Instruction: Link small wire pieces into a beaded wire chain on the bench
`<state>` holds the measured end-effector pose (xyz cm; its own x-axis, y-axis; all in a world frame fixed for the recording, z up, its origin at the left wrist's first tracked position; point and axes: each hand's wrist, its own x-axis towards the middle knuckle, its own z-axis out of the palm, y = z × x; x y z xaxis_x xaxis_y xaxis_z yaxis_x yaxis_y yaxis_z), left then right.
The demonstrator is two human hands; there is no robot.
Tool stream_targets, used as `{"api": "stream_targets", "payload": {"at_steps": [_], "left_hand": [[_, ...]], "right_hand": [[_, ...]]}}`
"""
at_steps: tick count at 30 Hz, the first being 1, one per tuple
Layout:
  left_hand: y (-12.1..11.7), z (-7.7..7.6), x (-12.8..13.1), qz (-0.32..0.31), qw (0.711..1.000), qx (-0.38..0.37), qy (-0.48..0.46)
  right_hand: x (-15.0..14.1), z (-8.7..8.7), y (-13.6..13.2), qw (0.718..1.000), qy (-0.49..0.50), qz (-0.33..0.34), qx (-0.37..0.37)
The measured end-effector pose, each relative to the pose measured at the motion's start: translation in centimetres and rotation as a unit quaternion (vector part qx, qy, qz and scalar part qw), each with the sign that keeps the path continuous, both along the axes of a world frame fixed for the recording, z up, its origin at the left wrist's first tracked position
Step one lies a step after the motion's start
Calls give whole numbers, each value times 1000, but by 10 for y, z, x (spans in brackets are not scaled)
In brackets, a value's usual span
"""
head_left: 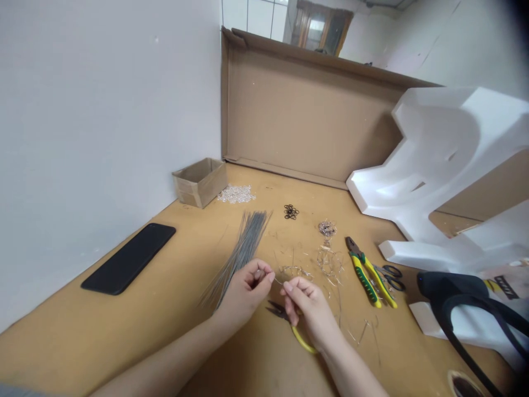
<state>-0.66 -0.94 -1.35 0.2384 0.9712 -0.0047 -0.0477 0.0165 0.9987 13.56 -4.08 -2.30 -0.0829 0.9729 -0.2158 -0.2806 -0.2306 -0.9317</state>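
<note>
Between my two hands a short thin wire (279,279) is stretched. My left hand (253,281) pinches one end with thumb and forefinger, and my right hand (303,300) pinches the other. Beneath my right hand lie small yellow-handled pliers (303,339), partly covered by it. A bundle of straight grey wires (247,240) rests on the table behind and beside my left hand. Just beyond my fingers are bent wire pieces (296,270), and to their right a loose tangle of wire loops (329,263).
Large yellow-green pliers (367,273) and scissors (392,275) lie at right, near white foam (438,138) and a black strap-like object (454,292). Farther back are black rings (291,212), clear beads (236,193) and a small cardboard box (201,184). A black phone (130,259) lies left.
</note>
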Motion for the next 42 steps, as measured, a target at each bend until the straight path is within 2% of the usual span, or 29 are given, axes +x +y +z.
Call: {"api": "stream_targets", "payload": {"at_steps": [2,7,12,18,20,22,25,27,31,36,42], "left_hand": [[0,1,0,-7,1000,-5,-9],[-3,-1,3,-91,994,-22,-54],[-2,-1,3,-72,997,-19,-35],[1,3,2,-92,995,-26,-39],[2,5,0,-89,995,-30,-36],[4,6,-1,-90,995,-40,-29],[7,2,-2,-88,995,-49,-19],[8,0,-2,-86,995,-47,-15],[9,3,-4,-54,997,-48,-35],[11,15,-9,-13,996,-55,-76],[10,7,-8,-55,990,-60,-113]], "right_hand": [[1,0,1,1000,-10,-11,20],[0,0,1,998,40,11,39],[4,5,1,999,-4,20,35],[15,11,3,996,-56,56,47],[20,14,5,996,-61,30,53],[25,18,7,995,-49,-39,75],[31,23,10,978,-6,-165,124],[32,24,11,970,13,-202,138],[29,20,11,976,5,-180,119],[25,15,8,989,-51,-97,96],[21,10,5,981,-11,-132,143]]}}
